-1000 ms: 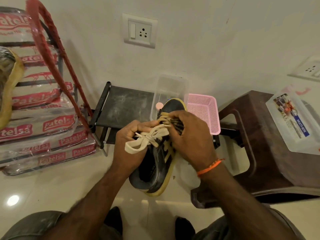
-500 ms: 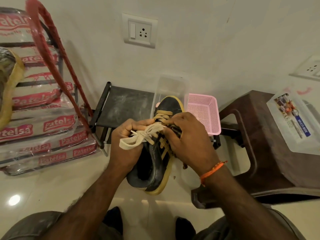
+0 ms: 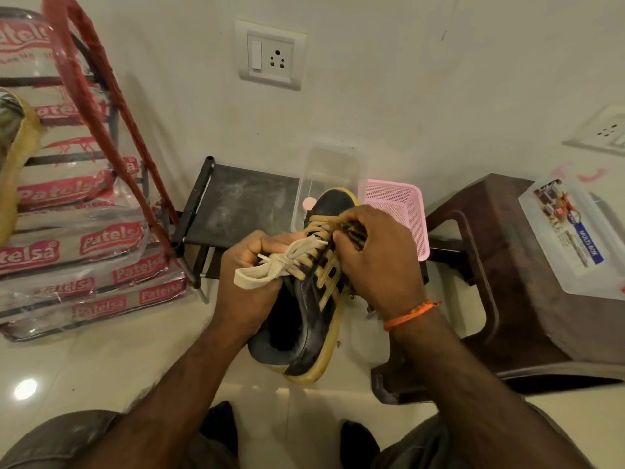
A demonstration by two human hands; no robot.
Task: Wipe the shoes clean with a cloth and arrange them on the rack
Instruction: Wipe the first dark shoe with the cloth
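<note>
A black shoe [image 3: 304, 319] with a yellowed sole and cream laces [image 3: 270, 265] is held in the air, toe pointing away from me. My left hand [image 3: 247, 286] grips its left side, with the lace ends bunched over the fingers. My right hand [image 3: 378, 262] holds a dark cloth [image 3: 353, 230] pressed against the shoe's right side, next to the laces. Most of the cloth is hidden under that hand. A low black rack [image 3: 236, 204] stands against the wall behind the shoe. At the left edge, a second shoe [image 3: 17, 157] sits on a taller rack.
Plastic-wrapped "Patelsa" packs [image 3: 84, 238] fill the tall red-framed rack on the left. A clear box [image 3: 324, 170] and a pink basket [image 3: 395, 211] stand on the low rack. A brown plastic stool [image 3: 490, 265] with a lidded box [image 3: 575, 231] is on the right.
My right hand slid the cloth a little down the shoe's side and back up toward the toe. The shoe and my left hand shifted only slightly.
</note>
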